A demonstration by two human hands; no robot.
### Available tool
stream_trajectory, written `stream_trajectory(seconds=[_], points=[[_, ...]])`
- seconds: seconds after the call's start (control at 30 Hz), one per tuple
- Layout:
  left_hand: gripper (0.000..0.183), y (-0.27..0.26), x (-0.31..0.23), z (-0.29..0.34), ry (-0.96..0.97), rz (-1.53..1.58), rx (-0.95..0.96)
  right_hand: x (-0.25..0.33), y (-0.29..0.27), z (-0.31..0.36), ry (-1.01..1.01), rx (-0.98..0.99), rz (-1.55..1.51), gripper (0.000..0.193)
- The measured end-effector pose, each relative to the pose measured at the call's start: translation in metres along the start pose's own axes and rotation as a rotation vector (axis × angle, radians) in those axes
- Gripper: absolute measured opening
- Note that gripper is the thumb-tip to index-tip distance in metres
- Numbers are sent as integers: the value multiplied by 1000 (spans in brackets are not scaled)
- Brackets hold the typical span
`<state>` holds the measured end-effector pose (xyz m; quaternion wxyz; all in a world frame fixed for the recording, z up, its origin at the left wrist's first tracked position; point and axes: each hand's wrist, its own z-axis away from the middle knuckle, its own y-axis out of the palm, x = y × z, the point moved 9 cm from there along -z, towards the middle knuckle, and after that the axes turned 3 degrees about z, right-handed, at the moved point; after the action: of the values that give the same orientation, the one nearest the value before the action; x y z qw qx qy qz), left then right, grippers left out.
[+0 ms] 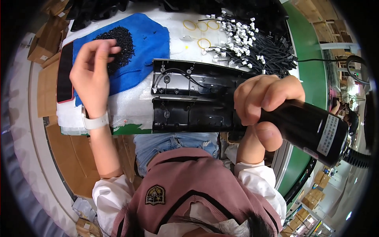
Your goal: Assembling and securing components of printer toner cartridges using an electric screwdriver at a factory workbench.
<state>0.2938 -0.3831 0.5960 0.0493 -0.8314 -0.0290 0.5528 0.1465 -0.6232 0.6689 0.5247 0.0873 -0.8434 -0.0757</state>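
My right hand is wrapped round a black electric screwdriver, which has a white label and a cable at its rear end. The tool's front end is hidden behind my fingers, above the right part of two long black plastic housings. The far housing has a thin black wire along its inside; the near housing lies alongside it, hollow side up. My left hand is at a heap of small black screws on a blue cloth. Its fingers are curled against the thumb; whatever they hold cannot be made out.
A phone with a red edge lies left of the cloth. Yellow rubber bands and a big bunch of black cables with white connectors lie at the far right. Black parts stand along the back. Cardboard boxes are at the left.
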Motion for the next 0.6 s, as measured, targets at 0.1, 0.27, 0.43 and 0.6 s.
stream_trajectory(seconds=[0.1, 0.27, 0.43, 0.6], points=[[12, 57, -27, 18, -50, 186, 273, 6, 0, -3, -134, 175, 182, 32], [6, 116, -30, 59, -293, 403, 604, 8, 6, -7, -125, 162, 231, 35], [5, 126, -12, 70, -412, 405, 667, 10, 2, -4, -57, 237, 268, 39], [10, 102, -22, 57, -365, 382, 486, 50, -35, 7, -401, 96, -265, 36]])
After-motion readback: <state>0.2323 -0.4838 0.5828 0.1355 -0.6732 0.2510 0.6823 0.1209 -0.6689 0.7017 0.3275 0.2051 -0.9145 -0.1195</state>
